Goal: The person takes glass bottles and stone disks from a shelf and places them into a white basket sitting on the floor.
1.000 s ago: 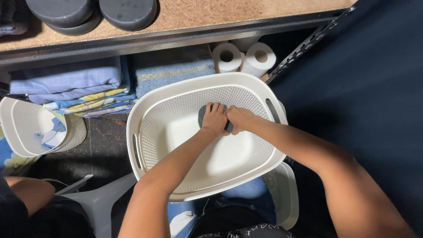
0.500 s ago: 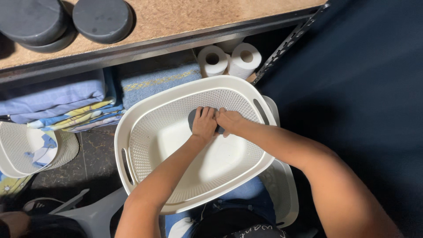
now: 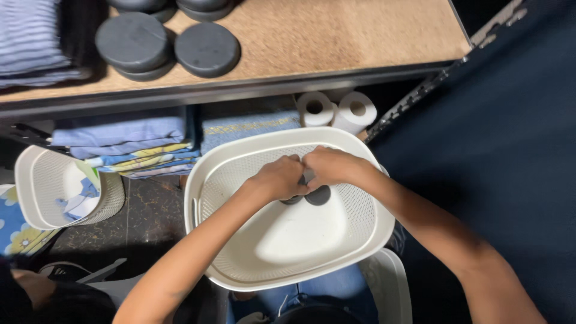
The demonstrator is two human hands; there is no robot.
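Up top, wooden shelf [image 3: 336,36] with dark discs [image 3: 207,49]. Down below, left hand [image 3: 277,178] and right hand [image 3: 327,168] closed on dark round pads [image 3: 318,195], now lifted higher inside white basket [image 3: 198,180] than before.

Inside the white basket [image 3: 240,156], both hands covered most of the dark round object [image 3: 318,195], so its shape stayed unclear. Above the basket, the grey discs [image 3: 135,43] and folded striped cloth [image 3: 30,36] were cut off by the frame edge.
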